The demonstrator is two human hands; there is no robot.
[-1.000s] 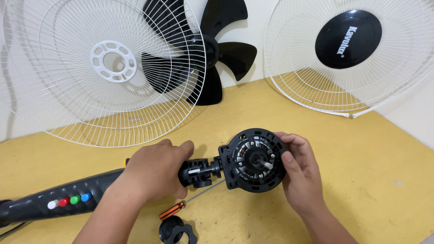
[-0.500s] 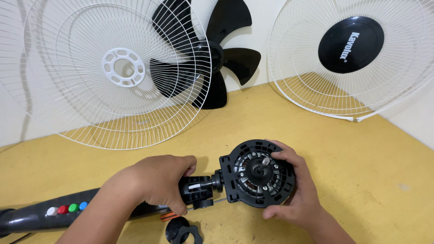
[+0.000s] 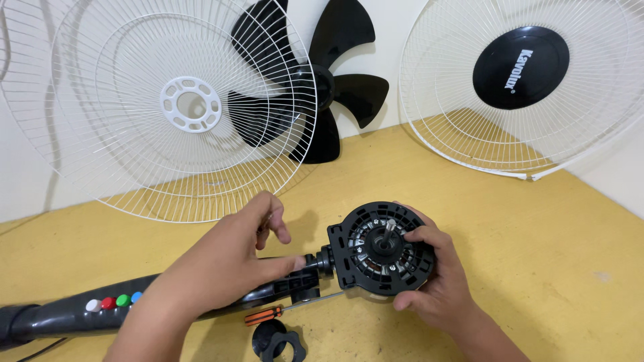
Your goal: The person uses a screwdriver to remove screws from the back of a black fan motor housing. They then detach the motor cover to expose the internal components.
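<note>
Right hand [image 3: 439, 285] wraps the black motor head [image 3: 381, 249] from the right, fingers clamped round its rim, thumb lying over the front near the bare shaft [image 3: 389, 226] that sticks up from the middle. Left hand [image 3: 231, 258] sits just left of it, thumb tip pressed to the neck joint [image 3: 320, 261] where the motor meets the stem [image 3: 100, 314]; the other fingers curl loosely apart and hold nothing. The motor rests low on the yellow desk [image 3: 537, 268], near its front edge and about midway along, with the stem running off toward the front left corner, its row of coloured buttons [image 3: 114, 302] facing up.

As I judge it, the fan is well stripped: the rear grille [image 3: 134, 121] with its white hub leans against the wall at the back left, the black blade [image 3: 329, 87] stands behind it, and the front grille [image 3: 523, 134] with its black disc leans at the back right. So both guards and the blade are off, and what remains in hand is the motor and its joint to the stem, which still look joined. A screwdriver [image 3: 295, 308] with an orange handle lies under the motor, touching neither hand, and a black nut [image 3: 278, 342] lies at the front edge.
</note>
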